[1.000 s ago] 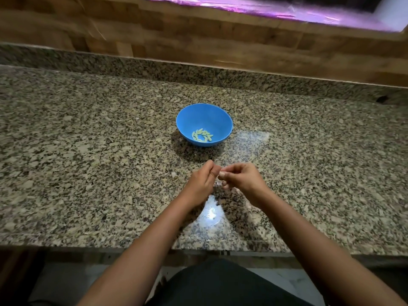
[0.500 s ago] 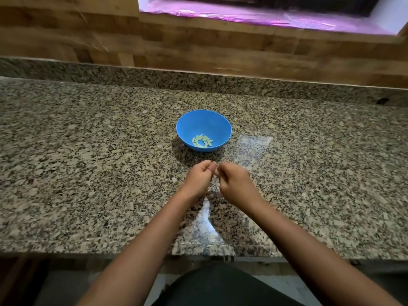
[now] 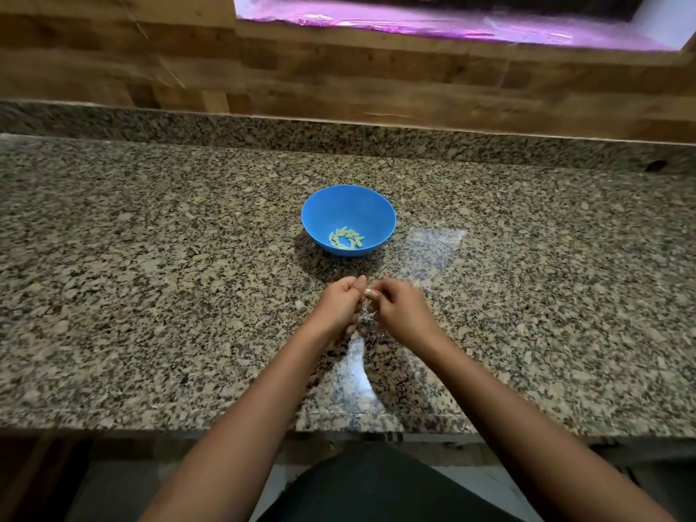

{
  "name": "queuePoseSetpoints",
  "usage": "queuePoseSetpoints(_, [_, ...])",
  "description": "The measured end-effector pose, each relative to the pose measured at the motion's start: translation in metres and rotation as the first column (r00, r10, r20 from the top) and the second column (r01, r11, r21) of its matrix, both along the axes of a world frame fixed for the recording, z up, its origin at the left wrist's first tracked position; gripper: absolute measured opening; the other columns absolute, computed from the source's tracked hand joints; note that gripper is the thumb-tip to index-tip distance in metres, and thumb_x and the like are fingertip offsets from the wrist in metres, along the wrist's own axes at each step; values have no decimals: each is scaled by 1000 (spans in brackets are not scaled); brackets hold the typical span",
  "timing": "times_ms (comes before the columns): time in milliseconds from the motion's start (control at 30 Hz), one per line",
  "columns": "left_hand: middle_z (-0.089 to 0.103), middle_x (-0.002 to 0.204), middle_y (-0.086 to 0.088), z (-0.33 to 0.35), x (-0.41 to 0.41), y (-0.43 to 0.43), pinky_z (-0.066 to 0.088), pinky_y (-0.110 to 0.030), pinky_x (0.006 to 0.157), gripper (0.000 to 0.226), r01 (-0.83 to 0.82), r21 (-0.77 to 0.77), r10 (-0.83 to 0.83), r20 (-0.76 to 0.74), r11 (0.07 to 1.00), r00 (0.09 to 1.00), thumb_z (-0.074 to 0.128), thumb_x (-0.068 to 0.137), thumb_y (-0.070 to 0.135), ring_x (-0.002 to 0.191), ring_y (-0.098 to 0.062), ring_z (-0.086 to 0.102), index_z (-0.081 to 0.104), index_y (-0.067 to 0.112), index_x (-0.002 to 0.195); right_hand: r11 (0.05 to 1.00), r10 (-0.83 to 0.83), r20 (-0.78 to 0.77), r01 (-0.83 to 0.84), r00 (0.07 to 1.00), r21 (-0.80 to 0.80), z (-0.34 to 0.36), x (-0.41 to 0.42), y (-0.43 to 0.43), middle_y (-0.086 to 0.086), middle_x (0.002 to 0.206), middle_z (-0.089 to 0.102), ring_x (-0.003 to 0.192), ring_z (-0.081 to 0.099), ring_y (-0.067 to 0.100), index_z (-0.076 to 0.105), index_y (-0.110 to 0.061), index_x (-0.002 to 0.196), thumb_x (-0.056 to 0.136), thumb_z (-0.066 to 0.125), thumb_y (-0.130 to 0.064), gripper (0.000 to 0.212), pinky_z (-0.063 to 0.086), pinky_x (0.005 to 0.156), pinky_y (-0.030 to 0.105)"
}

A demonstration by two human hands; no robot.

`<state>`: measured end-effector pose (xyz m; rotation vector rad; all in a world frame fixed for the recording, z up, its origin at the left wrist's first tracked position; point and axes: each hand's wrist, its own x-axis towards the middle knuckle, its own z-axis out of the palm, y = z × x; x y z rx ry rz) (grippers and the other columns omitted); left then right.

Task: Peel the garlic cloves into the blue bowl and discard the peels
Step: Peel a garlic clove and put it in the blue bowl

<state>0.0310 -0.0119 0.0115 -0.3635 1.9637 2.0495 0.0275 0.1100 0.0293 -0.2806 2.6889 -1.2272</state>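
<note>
Just short of the blue bowl [image 3: 348, 205], on its near side, both hands curled over the worktop [image 3: 150, 295]: left hand [image 3: 339, 307] and right hand [image 3: 399, 310] pinching one pale garlic clove [image 3: 369, 293] between fingertips, long axis too blurred to tell. Inside the bowl, roughly a dozen peeled cloves [image 3: 346, 238] clustered at the bottom, pointing various ways.

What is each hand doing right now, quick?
Left hand: fingers curled, pinching a small pale garlic clove.
Right hand: fingers curled, pinching the same clove from the other side.
</note>
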Motion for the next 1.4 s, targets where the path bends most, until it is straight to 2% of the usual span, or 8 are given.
queuePoseSetpoints(133, [46, 61, -1, -8, 2, -3, 28, -26, 45, 32, 4, -280, -46, -145, 960, 988, 43, 98, 35, 46, -11, 36, 52, 9, 84, 928, 15, 349, 117, 937, -355, 11, 1, 0, 10, 72, 57, 57, 52, 16, 58, 3, 91, 98, 41, 0, 19, 51, 50, 22])
queuePoseSetpoints(633, [47, 61, 0, -7, 9, -4, 32, -27, 48, 28, -40, -376, -54, -236, 926, 970, 43, 99, 31, 48, -12, 38, 50, 11, 81, 833, 8, 431, 232, 902, -502, 12, 1, 4, 13, 71, 62, 49, 56, 14, 61, 7, 83, 90, 54, 0, 12, 52, 48, 21])
queuePoseSetpoints(867, [41, 60, -1, 0, 8, 0, 29, -15, 32, 27, -47, 215, 50, -11, 975, 999, 36, 101, 24, 33, -2, 30, 45, 11, 79, 795, -1, 432, 263, 902, -546, 11, 1, 4, 13, 68, 62, 55, 56, 18, 62, 8, 81, 90, 53, 2, 15, 52, 51, 22])
queuePoseSetpoints(1000, [43, 59, 2, 2, 9, 1, 32, -18, 34, 26, -42, 135, 53, -82, 990, 995, 38, 101, 24, 35, -3, 33, 46, 13, 79, 735, -11, 477, 331, 879, -592, 11, -1, 4, 14, 69, 62, 54, 56, 17, 61, 10, 85, 91, 52, 3, 12, 51, 49, 20])
queuePoseSetpoints(1133, [42, 58, 3, -2, 9, 4, 37, -22, 37, 29, -89, -184, 54, -189, 979, 981, 42, 100, 28, 39, -8, 39, 48, 14, 75, 901, -147, 235, 228, 961, -369, 8, 1, 3, 9, 69, 61, 57, 57, 16, 60, -2, 79, 88, 59, -4, 9, 53, 54, 29])
queuePoseSetpoints(1267, [38, 48, 4, 2, 5, 7, 33, -18, 35, 33, -111, 325, 95, 63, 939, 993, 38, 101, 28, 35, -5, 31, 46, 10, 74, 864, -170, 239, 262, 956, -430, 8, 3, -1, 7, 66, 61, 52, 55, 13, 58, -4, 74, 88, 57, -3, 14, 51, 50, 25])
queuePoseSetpoints(1333, [38, 42, 5, 0, 4, 4, 33, -18, 35, 36, -58, 411, 35, 65, 910, 997, 36, 101, 30, 35, -7, 33, 46, 10, 73, 731, -85, 435, 353, 896, -584, 13, 2, -2, 10, 64, 59, 48, 54, 12, 58, 0, 75, 91, 50, 2, 19, 47, 45, 20])
queuePoseSetpoints(1400, [38, 45, 4, -2, 4, -1, 35, -20, 37, 34, -38, 376, 22, 48, 926, 999, 38, 100, 31, 36, -8, 33, 45, 10, 74, 731, -34, 515, 373, 856, -571, 14, 1, 1, 9, 63, 57, 48, 53, 16, 56, 1, 76, 94, 46, -1, 21, 47, 44, 20])
